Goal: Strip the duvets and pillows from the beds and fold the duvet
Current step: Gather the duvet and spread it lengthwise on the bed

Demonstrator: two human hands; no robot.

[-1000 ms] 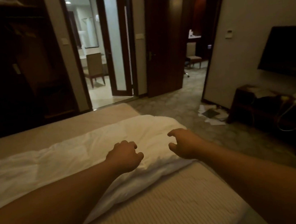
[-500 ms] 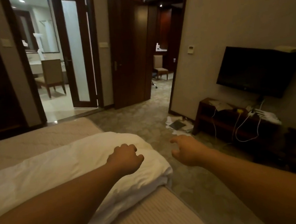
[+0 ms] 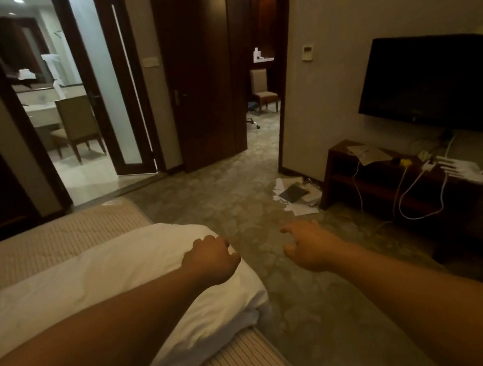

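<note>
A folded white duvet (image 3: 99, 281) lies across the bare striped mattress (image 3: 56, 234), its right end at the mattress edge. My left hand (image 3: 212, 262) is over that right end with its fingers curled into a loose fist; I cannot see cloth pinched in it. My right hand (image 3: 310, 247) hovers over the carpet beside the bed, fingers apart, holding nothing. No pillow is in view.
Carpeted floor (image 3: 280, 300) runs along the right of the bed. A low dark TV bench (image 3: 387, 182) with cables stands under a wall TV (image 3: 435, 80). Papers (image 3: 295, 195) lie on the floor. Open doorways lead to a bathroom with a chair (image 3: 78, 127) and another room.
The view has swung to the right. My right hand has left the duvet and now hangs over the carpet; my left hand has stayed at the duvet's right end.
</note>
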